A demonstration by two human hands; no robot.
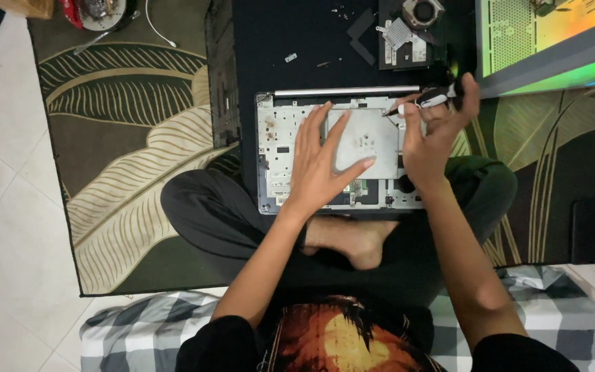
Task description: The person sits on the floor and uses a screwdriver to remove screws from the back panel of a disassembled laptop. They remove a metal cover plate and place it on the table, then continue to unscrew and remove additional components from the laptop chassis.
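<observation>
An opened grey laptop chassis (277, 138) lies in front of my crossed legs, its bare metal inner plate facing up. My left hand (321, 162) lies flat on that plate with the fingers spread, holding nothing. My right hand (435, 131) is at the chassis's right edge, closed around a black-and-white screwdriver (432, 98) whose tip points left at the upper right part of the chassis.
A black mat (290, 34) beyond the chassis carries small loose screws, a fan and heatsink assembly (408, 27). A dark laptop panel (223, 76) lies at the left. A lit perforated computer case (545, 34) stands at upper right. The leaf-patterned rug (125, 138) lies underneath, white tile floor at left.
</observation>
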